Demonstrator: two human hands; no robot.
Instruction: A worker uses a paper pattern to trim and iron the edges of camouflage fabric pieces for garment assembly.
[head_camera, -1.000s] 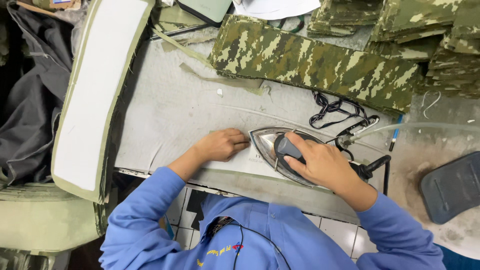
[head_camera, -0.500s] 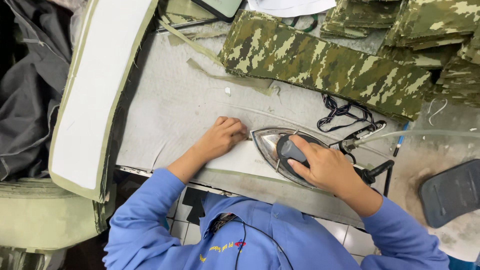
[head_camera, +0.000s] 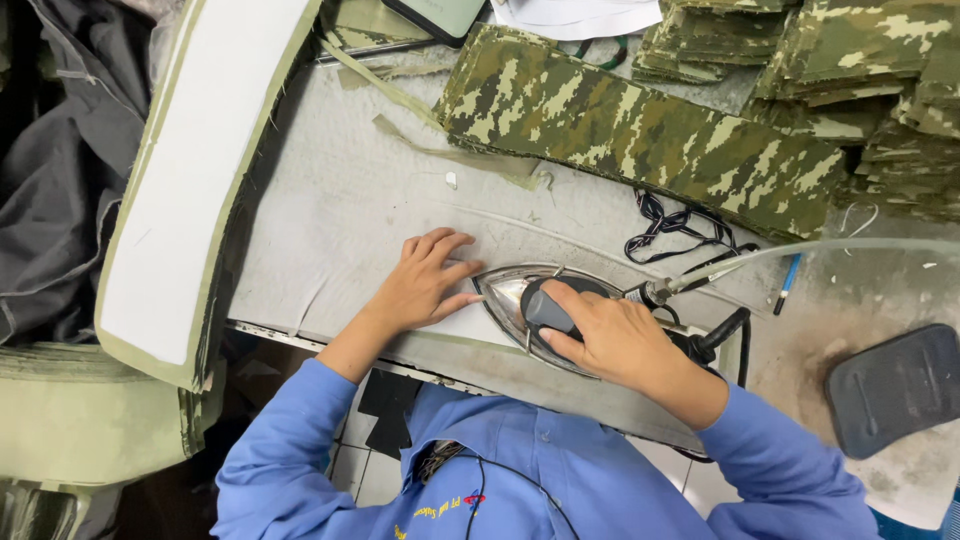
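Head view: the right hand (head_camera: 612, 340) is closed around the dark handle of the steam iron (head_camera: 535, 305), which rests sole-down on the grey pressing table (head_camera: 330, 200); the left hand (head_camera: 425, 280) lies open and flat, fingers spread, on the pale fabric strip (head_camera: 465, 328) just beside the iron's tip. Judged by appearance, the iron is heavy, rigid and probably hot at its metal base, so take hold at the handle only; the strip looks light and limp, best held by flat palm pressure. Folded camouflage pieces (head_camera: 640, 140) lie well beyond.

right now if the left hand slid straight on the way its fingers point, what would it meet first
The left hand lies flat on the pale strip, fingers pointing toward the iron. Its nose sits right at the fingertips, so the iron would likely come first; whether they already touch is unclear.
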